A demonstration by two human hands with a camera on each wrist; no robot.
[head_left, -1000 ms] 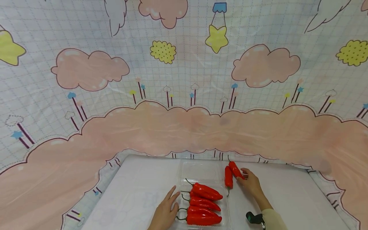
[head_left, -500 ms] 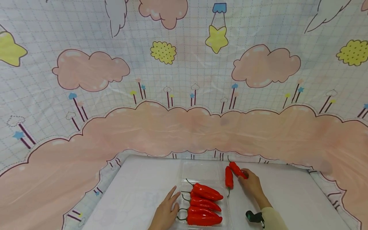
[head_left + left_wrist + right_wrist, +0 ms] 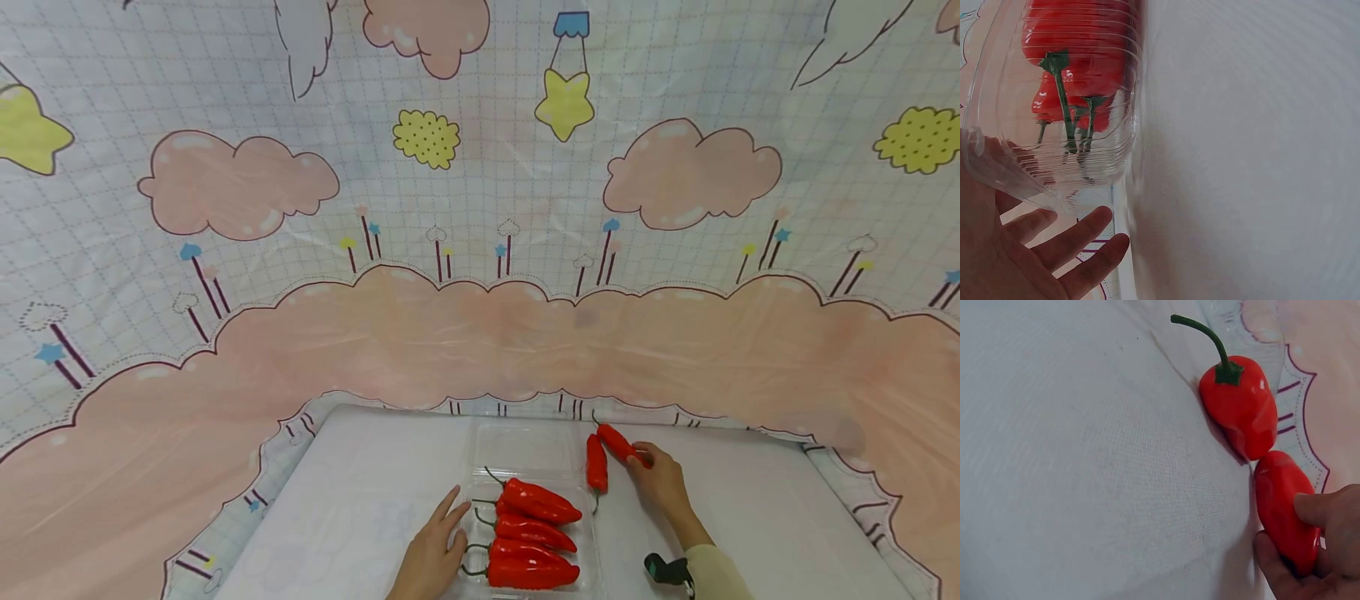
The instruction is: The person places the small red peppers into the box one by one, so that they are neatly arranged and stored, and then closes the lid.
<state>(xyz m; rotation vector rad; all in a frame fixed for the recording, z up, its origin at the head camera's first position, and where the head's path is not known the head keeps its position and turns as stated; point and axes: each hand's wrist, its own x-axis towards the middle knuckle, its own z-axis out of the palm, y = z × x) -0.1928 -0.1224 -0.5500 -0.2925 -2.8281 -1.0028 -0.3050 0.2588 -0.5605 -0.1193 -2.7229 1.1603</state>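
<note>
Near the back of the table my right hand [image 3: 663, 485] pinches a red pepper [image 3: 617, 442] between thumb and fingers. In the right wrist view the thumb lies on top of that pepper and a finger is under its lower end. A second red pepper [image 3: 1240, 403] with a green stem lies right beside it on the white cloth. My left hand [image 3: 427, 557] is at the left side of a clear plastic container [image 3: 994, 94], fingers spread and relaxed. Several red peppers [image 3: 532, 573] lie in the container, stems toward my left hand.
The container's clear lid [image 3: 525, 450] lies folded back behind it. A small black and green device [image 3: 663, 570] is at my right wrist. White cloth [image 3: 345, 500] covers the table, and a patterned curtain [image 3: 480, 342] hangs behind its back edge.
My right hand has shifted slightly to the right, its fingers settling round the end of the pepper, which has moved a little with it. My left hand and the container stay where they were.
</note>
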